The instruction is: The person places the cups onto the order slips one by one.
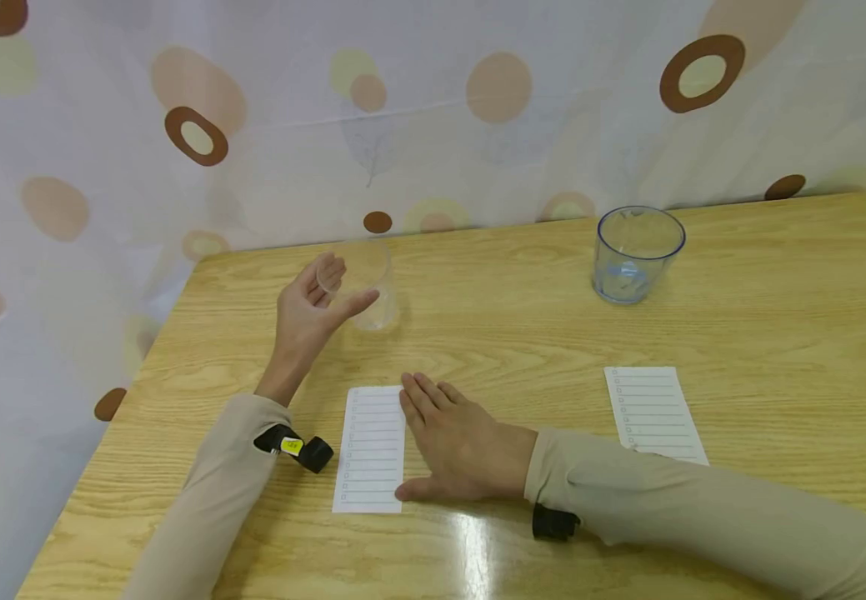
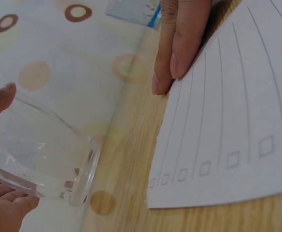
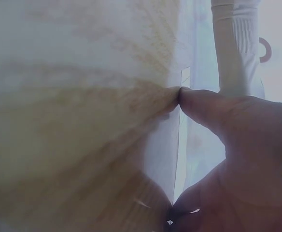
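My left hand [image 1: 305,312] curves round a clear cup [image 1: 376,308], its thumb across the near side and its fingers at the far left side. In the left wrist view, that clear cup [image 2: 44,150] lies between thumb and fingers. A white lined checklist sheet [image 1: 372,450] is flat on the table below it. At the sheet's right edge lies my right hand [image 1: 455,446], palm down, fingers straight, with fingertips and thumb at the paper. The right wrist view has the thumb [image 3: 201,104] touching the sheet's edge [image 3: 182,145].
A clear cup with a blue rim [image 1: 628,271] stands at the back right of the wooden table [image 1: 493,333]. Partly behind the right sleeve lies a second lined sheet [image 1: 653,408]. A dotted curtain [image 1: 433,142] hangs along the table's far edge.
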A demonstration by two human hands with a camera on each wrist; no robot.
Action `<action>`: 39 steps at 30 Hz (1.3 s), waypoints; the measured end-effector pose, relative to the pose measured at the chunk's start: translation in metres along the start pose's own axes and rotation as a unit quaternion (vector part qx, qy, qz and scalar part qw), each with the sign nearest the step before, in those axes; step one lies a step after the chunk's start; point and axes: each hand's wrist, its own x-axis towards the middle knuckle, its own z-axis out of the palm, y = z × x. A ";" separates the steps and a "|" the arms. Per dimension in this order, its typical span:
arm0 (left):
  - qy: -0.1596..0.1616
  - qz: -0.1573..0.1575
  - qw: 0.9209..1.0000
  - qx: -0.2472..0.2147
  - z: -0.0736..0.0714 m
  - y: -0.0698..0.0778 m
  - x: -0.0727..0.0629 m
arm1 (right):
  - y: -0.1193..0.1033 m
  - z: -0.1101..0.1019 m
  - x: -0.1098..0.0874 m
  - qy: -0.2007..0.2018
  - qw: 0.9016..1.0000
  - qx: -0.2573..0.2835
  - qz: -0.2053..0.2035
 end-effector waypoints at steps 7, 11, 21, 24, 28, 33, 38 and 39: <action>-0.004 -0.007 1.000 -0.011 -0.004 0.003 -0.008 | -0.001 0.000 0.000 -0.005 1.000 0.002 -0.003; -0.006 -0.006 1.000 -0.025 -0.006 0.005 -0.011 | -0.001 0.000 0.000 -0.005 1.000 0.002 -0.002; -0.010 -0.014 1.000 -0.022 -0.007 0.004 -0.020 | 0.000 0.000 0.000 0.000 1.000 0.014 -0.005; -0.010 -0.023 0.999 -0.023 -0.007 0.003 -0.023 | 0.000 0.000 -0.001 0.001 1.000 0.016 -0.003; -0.012 -0.028 0.999 -0.031 -0.007 0.001 -0.027 | 0.000 0.000 0.000 -0.002 1.000 0.010 -0.002; -0.012 -0.026 0.999 -0.033 -0.008 0.000 -0.030 | -0.001 -0.001 0.000 -0.006 1.000 0.001 -0.005; -0.012 -0.025 0.999 -0.033 -0.009 0.001 -0.033 | -0.001 -0.001 -0.001 -0.005 1.000 0.004 -0.002; -0.012 -0.026 0.999 -0.033 -0.009 0.001 -0.034 | -0.001 -0.001 -0.001 -0.005 1.000 0.004 -0.002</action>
